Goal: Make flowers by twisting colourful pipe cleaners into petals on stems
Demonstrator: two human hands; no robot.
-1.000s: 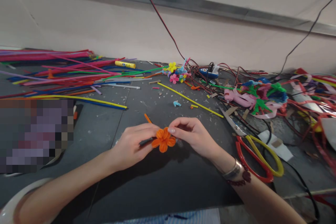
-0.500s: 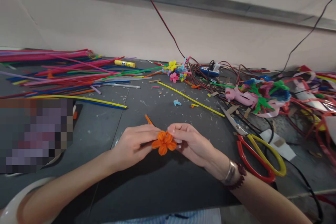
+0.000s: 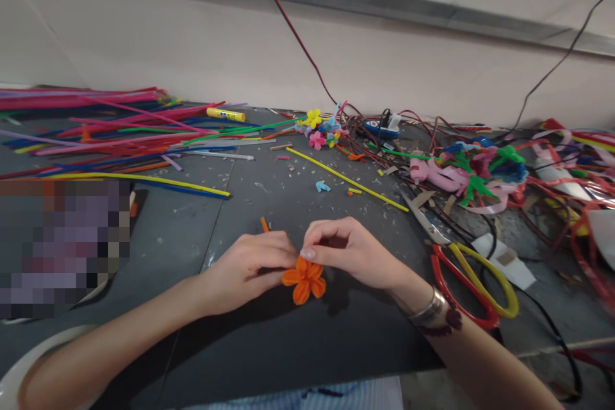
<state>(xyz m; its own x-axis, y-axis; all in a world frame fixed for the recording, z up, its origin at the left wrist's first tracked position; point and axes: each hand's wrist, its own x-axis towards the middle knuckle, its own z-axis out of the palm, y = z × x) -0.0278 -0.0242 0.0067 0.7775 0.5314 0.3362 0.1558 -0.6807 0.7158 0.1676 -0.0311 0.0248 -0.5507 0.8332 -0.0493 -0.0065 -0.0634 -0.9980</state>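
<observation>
An orange pipe-cleaner flower (image 3: 302, 283) with several looped petals is held between my two hands, above the front of the dark table. My left hand (image 3: 250, 266) is closed around its back from the left, and an orange stem end (image 3: 264, 225) sticks up behind the knuckles. From the right, my right hand (image 3: 350, 250) pinches the flower's upper petals between thumb and fingers. Much of the flower's back is hidden by the left fingers.
Loose coloured pipe cleaners (image 3: 144, 134) are heaped at back left, beside a yellow glue stick (image 3: 225, 115). Small finished flowers (image 3: 317, 131) stand at the back. Scissors (image 3: 461, 269) with red and yellow handles lie right, near a pink glue gun (image 3: 437, 176) and tangled cables.
The flower has tilted and dropped slightly toward me. My right hand has shifted from the flower's right side to over its top petals.
</observation>
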